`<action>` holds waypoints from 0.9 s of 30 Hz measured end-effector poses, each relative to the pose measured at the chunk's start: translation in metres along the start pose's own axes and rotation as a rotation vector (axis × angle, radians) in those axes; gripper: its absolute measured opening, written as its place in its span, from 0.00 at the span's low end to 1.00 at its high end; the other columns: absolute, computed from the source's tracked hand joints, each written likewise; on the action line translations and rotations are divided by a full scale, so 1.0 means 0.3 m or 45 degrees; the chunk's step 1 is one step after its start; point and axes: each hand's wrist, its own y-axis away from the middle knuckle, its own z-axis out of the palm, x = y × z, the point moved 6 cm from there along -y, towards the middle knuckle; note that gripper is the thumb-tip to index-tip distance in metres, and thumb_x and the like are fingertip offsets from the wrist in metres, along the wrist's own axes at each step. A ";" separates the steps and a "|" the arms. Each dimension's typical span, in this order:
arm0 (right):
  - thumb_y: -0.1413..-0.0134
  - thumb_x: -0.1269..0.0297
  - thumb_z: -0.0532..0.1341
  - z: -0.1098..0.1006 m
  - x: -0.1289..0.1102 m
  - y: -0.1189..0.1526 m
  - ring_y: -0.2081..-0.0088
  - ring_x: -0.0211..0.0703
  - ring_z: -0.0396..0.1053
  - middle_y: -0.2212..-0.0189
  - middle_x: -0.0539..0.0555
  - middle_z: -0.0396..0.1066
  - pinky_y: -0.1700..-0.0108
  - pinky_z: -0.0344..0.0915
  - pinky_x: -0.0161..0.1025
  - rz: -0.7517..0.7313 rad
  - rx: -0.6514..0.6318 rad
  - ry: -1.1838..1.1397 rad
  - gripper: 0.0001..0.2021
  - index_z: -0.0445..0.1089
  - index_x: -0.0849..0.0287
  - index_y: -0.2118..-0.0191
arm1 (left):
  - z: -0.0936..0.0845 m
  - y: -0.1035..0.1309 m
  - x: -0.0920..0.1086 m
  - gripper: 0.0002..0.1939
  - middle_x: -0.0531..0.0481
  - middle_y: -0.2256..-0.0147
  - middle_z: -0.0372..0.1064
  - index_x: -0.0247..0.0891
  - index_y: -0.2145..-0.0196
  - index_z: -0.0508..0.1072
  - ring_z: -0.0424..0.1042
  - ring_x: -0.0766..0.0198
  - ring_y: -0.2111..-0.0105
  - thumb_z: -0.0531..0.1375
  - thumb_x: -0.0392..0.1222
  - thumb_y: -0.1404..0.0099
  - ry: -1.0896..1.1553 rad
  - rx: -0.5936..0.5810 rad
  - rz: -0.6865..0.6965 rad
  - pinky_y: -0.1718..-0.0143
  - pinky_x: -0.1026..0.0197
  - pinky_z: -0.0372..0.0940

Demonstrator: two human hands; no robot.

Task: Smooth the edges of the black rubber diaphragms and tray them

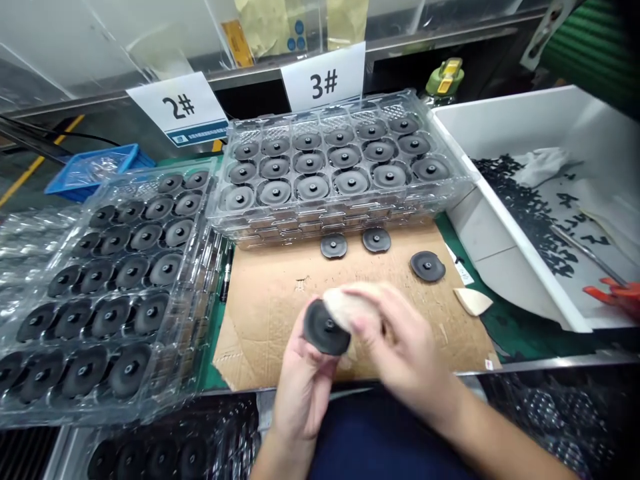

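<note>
My left hand (307, 383) holds a round black disc (320, 331) with a small raised centre above the cardboard sheet (265, 287). Pinched in my right hand (400, 333), a cream-coloured pad (350, 309) touches or overlaps the disc's upper right side. Motion blurs the pad and the right fingers. Beyond my hands, three loose discs lie on the cardboard: one (333, 246) near the middle, one (377, 240) beside it, and one (427, 266) to the right. Another cream pad (473, 301) rests at the cardboard's right edge.
Stacked clear trays (320, 217) of black discs stand behind the cardboard, under the 3# sign (324, 79). More filled trays (165, 340) stand left. At right, a white bin (520, 267) holds black scraps and a red-handled tool (607, 290). A marker (226, 280) lies left of the cardboard.
</note>
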 end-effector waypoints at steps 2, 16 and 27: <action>0.40 0.71 0.50 0.019 -0.098 -0.033 0.58 0.41 0.66 0.60 0.54 0.68 0.56 0.63 0.38 -0.119 -0.191 -0.066 0.14 0.62 0.58 0.50 | 0.015 0.004 -0.019 0.26 0.44 0.48 0.66 0.43 0.48 0.65 0.64 0.55 0.48 0.62 0.44 0.44 -0.005 -0.012 -0.087 0.51 0.60 0.63; 0.42 0.74 0.51 0.052 -0.143 -0.013 0.62 0.37 0.66 0.63 0.52 0.69 0.57 0.64 0.34 -0.135 -0.343 -0.142 0.12 0.66 0.59 0.55 | 0.000 0.044 0.017 0.29 0.48 0.53 0.70 0.46 0.49 0.67 0.68 0.56 0.52 0.66 0.43 0.50 -0.146 0.096 -0.084 0.52 0.60 0.64; 0.42 0.73 0.54 -0.079 -0.154 0.095 0.71 0.36 0.64 0.71 0.50 0.68 0.69 0.60 0.34 -0.119 -0.174 0.178 0.12 0.66 0.56 0.54 | 0.044 0.107 0.022 0.25 0.51 0.55 0.72 0.46 0.56 0.73 0.70 0.60 0.53 0.68 0.42 0.54 0.034 -0.145 -0.136 0.55 0.67 0.65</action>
